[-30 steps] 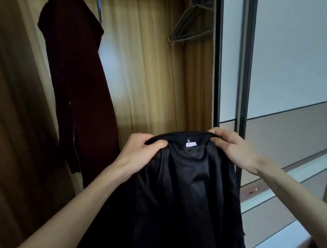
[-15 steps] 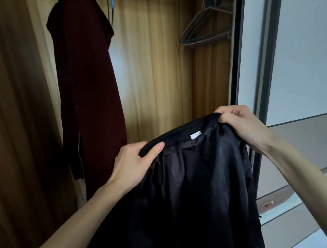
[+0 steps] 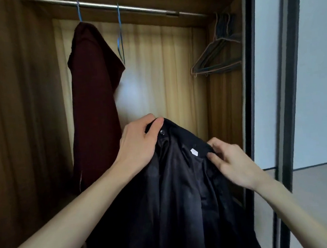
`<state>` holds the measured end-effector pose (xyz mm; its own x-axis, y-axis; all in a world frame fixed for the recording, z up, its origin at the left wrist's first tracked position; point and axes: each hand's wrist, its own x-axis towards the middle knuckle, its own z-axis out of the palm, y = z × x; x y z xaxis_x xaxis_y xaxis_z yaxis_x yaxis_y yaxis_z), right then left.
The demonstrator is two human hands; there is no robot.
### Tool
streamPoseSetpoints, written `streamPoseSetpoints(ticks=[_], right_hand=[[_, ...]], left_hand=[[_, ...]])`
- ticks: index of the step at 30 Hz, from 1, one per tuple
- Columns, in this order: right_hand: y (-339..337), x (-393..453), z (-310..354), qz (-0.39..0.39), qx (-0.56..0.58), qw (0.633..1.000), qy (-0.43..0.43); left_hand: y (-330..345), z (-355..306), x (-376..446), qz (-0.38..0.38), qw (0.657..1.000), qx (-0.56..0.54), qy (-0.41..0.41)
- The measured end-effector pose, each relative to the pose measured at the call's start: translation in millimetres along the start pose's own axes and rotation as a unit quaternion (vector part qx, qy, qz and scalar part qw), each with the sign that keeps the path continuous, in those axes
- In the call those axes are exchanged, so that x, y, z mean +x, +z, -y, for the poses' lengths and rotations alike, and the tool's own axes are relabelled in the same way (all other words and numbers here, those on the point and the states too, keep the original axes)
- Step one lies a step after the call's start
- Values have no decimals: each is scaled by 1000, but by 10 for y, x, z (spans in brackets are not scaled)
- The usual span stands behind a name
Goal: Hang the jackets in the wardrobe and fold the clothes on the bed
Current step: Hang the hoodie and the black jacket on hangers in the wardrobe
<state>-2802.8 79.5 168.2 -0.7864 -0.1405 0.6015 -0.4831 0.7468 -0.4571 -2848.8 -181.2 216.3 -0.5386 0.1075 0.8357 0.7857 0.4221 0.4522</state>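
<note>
The left hand [image 3: 138, 144] grips the black jacket [image 3: 185, 191] collar; the empty blue hanger [image 3: 120, 38] (still bare) hangs straight above. The right hand [image 3: 232, 163] pinches the collar too.

Both bare forearms were extended forward and upward from the lower corners of the view. The left hand [image 3: 138, 142] was held higher, its back turned toward the camera, with the thumb laid over the front of the black jacket [image 3: 186, 201] collar and the fingers curled behind it. The right hand [image 3: 232, 165] was kept lower and to the right, slightly blurred, its wrist bent, the thumb and fingertips pinched on the collar edge near the white label. The two hands were held apart.
</note>
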Motion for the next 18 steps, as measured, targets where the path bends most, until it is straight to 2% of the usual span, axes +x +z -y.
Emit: streamPoseSetpoints(ticks=[6,9,13,18], right_hand=[[138,312,55,8,10,1000,-8],[100,597,169,-29,64,997,-26],[-81,1150,623,-110,167,978,-54],[-278,2080,1451,-92,204,972,-66]], left_hand=[[250,-54,423,-52,998,-15,-23],[275,-17,545,-74,997,17,-25],[215,55,607,-90,993,68,-29],[39,159,665,-81,986,140,-44]])
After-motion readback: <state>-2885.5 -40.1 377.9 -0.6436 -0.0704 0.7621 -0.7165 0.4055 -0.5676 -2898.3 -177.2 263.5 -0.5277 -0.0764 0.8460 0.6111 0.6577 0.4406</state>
